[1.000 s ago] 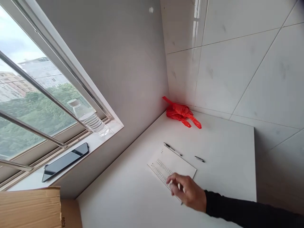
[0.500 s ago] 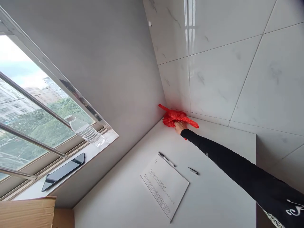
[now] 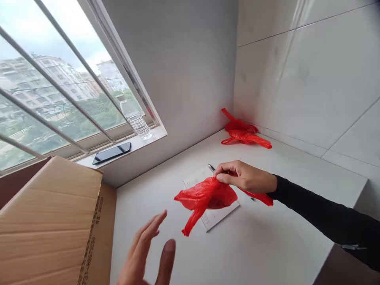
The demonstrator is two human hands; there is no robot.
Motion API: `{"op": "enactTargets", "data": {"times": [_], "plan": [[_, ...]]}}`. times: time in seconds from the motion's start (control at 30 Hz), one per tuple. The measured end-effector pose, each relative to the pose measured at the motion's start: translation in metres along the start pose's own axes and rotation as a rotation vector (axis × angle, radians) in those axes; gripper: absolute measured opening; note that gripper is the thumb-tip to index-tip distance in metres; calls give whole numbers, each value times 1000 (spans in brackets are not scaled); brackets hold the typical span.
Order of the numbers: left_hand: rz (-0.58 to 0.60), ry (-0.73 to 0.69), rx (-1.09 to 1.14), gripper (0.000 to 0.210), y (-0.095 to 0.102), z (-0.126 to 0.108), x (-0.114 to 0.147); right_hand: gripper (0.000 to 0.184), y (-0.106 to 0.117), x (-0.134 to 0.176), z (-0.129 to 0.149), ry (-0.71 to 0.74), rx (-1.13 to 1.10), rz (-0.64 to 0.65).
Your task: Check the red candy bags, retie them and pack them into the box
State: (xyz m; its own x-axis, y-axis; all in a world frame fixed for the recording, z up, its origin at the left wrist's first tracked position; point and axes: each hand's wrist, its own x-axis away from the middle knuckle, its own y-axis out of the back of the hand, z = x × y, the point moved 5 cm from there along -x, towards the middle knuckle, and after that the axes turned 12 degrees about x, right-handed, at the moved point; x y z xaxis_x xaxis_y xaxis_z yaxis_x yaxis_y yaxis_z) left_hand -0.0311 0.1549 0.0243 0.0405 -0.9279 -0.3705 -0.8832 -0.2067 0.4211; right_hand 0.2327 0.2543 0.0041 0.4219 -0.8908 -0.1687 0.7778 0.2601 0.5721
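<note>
A crumpled red plastic bag hangs from my right hand, whose thumb and fingers pinch it above the white table. One handle of the bag dangles at the lower left, and another part trails under my right wrist. My left hand is at the bottom of the view, apart from the bag, thumb and fingers spread with nothing in them. Beneath the bag lies a sheet of paper with writing, partly covered. A pen shows just beyond my right fingers; most of it is hidden.
More red plastic bags lie in the far corner of the table against the walls. On the window sill are a clear bottle and a black phone. An open cardboard box stands at the left.
My right hand has drawn a red bag out of the corner and brought it nearer, over the paper. My left hand has come into view. The view has shifted left, showing more of the box.
</note>
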Motion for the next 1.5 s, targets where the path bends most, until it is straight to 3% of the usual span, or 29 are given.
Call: {"op": "enactTargets", "data": {"times": [0.1, 0.2, 0.27, 0.4, 0.47, 0.53, 0.6, 0.67, 0.77, 0.83, 0.97, 1.07, 1.17, 1.3, 1.5], "plan": [[196, 122, 38, 53, -30, 29, 15, 18, -52, 1, 12, 27, -186, 226], [308, 397, 273, 35, -45, 66, 28, 23, -82, -1, 1, -47, -168, 245], [269, 499, 371, 35, -41, 84, 38, 26, -86, 4, -5, -72, -26, 115], [204, 605, 491, 42, -23, 104, 55, 15, -75, 39, 11, 55, 167, -393], [193, 634, 541, 42, -18, 106, 59, 15, -83, 54, 26, 195, 165, -467], [198, 642, 580, 40, -19, 102, 60, 18, -103, 57, 35, 283, 179, -340], [220, 638, 609, 39, -23, 96, 61, 22, -123, 51, 35, 261, 195, -187], [252, 623, 600, 36, -27, 89, 63, 18, -135, 44, 30, 207, 172, -127], [232, 593, 532, 31, -23, 87, 69, 9, -134, 39, 24, 205, 135, -121], [110, 600, 505, 32, -11, 94, 75, 12, -124, 40, 16, 174, 147, -136], [-123, 624, 513, 32, 15, 107, 89, 19, -100, 47, -14, -88, 132, -155], [-114, 609, 482, 41, 13, 97, 91, 19, -99, 51, -23, -154, 56, -110], [-54, 488, 292, 57, -1, 72, 84, 26, -110, 51, -16, -151, 5, -5], [62, 346, 126, 19, -15, 54, 75, 24, -119, 50, -3, -88, 62, 114], [-322, 529, 130, 33, 23, 75, 82, 33, -100, 59, -20, -186, 18, 62]]}}
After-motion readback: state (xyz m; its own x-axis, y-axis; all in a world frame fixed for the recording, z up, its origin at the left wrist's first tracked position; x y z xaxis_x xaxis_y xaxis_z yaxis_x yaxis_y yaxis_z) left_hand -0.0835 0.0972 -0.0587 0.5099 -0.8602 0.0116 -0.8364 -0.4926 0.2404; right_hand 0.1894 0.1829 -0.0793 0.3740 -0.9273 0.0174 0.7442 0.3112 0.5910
